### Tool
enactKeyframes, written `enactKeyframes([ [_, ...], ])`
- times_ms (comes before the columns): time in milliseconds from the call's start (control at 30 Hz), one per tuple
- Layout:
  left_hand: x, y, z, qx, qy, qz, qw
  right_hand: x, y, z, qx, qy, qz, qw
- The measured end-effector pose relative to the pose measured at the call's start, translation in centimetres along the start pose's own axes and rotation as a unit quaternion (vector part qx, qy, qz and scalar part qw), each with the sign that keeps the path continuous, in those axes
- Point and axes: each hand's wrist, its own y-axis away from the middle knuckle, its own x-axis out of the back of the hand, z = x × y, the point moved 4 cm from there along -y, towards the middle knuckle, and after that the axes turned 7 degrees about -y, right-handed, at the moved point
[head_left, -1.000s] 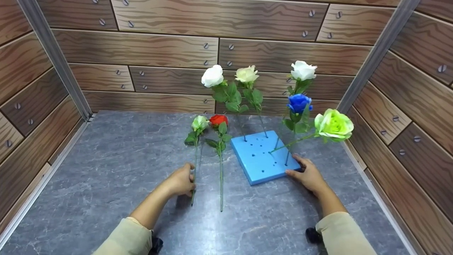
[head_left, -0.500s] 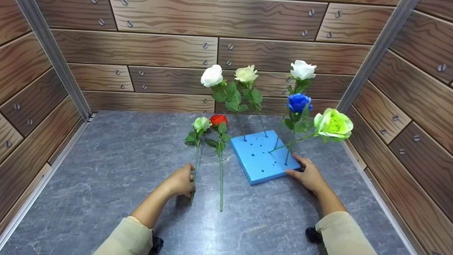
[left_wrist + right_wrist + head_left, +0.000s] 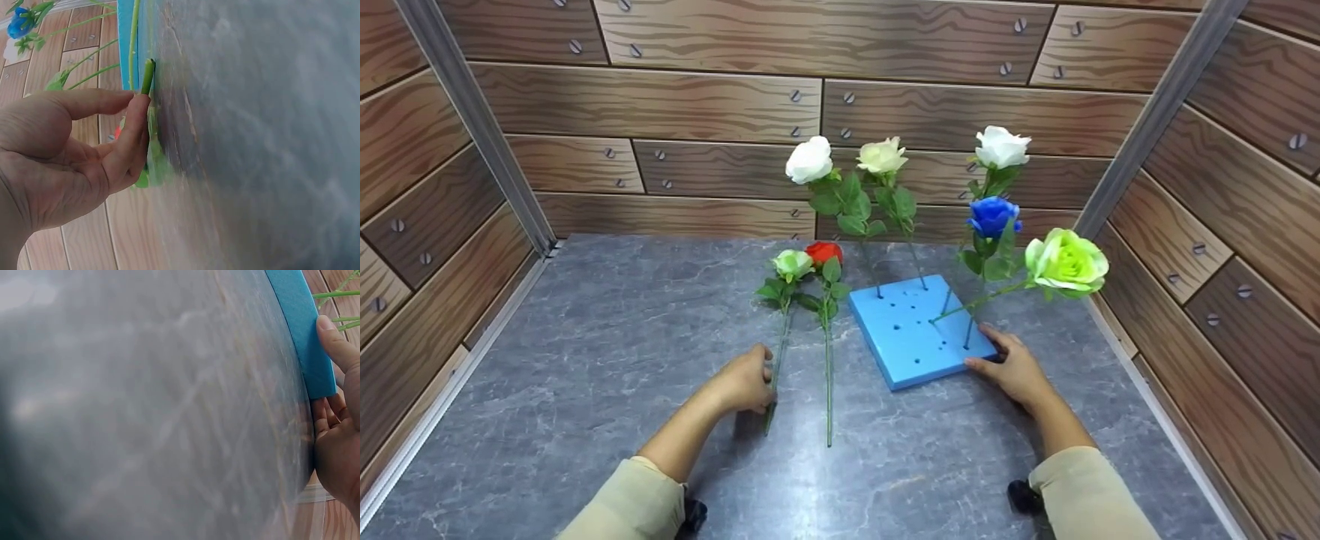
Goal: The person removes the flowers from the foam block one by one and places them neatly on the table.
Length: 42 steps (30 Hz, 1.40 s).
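My left hand point(image 3: 744, 382) pinches the lower stem of a pale green rose point(image 3: 793, 264) lying on the table. In the left wrist view, thumb and fingertips hold the stem point(image 3: 147, 77) near its cut end, low over the surface. Beside it lies a red rose point(image 3: 824, 253), its stem untouched. At the near right corner of a blue foam block point(image 3: 877, 337), my right hand point(image 3: 1014, 371) grips the edge. The right wrist view shows the thumb on top of the block point(image 3: 306, 343) and fingers behind the corner, partly hidden.
Standing in the block are two white roses point(image 3: 810, 160), point(image 3: 1003, 148), a cream rose point(image 3: 883, 157) and a blue rose point(image 3: 994, 217). A lime green rose point(image 3: 1067, 262) leans far out to the right. Several holes dot the block. Wood-patterned walls point(image 3: 660, 97) enclose the grey table point(image 3: 607, 337).
The pale green rose's bloom has swung slightly right, closer to the red rose, as its stem tilts in my left fingers. My right hand and the block stay put.
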Motion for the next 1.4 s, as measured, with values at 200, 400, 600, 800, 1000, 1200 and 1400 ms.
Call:
enactKeyframes([
  [200,0.3,-0.1,0.4,-0.012,-0.032,0.017,0.9993,-0.1,0.0,0.0,-0.001,-0.006,-0.006,1.0000],
  [400,0.3,-0.5,1.1,-0.050,-0.017,0.044,0.9976,0.1,0.1,0.1,-0.003,-0.005,-0.007,1.0000],
  [600,0.5,-0.7,2.0,-0.078,0.021,0.062,0.9948,0.1,0.0,0.1,-0.001,-0.005,-0.006,1.0000],
  [800,0.4,-1.0,3.0,-0.095,0.027,0.063,0.9932,0.1,-0.2,0.2,0.002,-0.004,-0.005,1.0000],
  [1000,0.7,-1.3,4.1,-0.101,0.056,0.070,0.9908,0.1,-0.2,0.3,0.004,-0.004,-0.006,1.0000],
  [1200,1.1,-1.7,5.9,-0.122,0.060,0.077,0.9877,0.1,-0.3,0.3,0.002,-0.002,-0.006,1.0000],
  [1400,0.5,-2.5,7.6,-0.146,0.075,0.079,0.9833,0.1,0.0,0.0,-0.003,0.001,-0.005,1.0000],
])
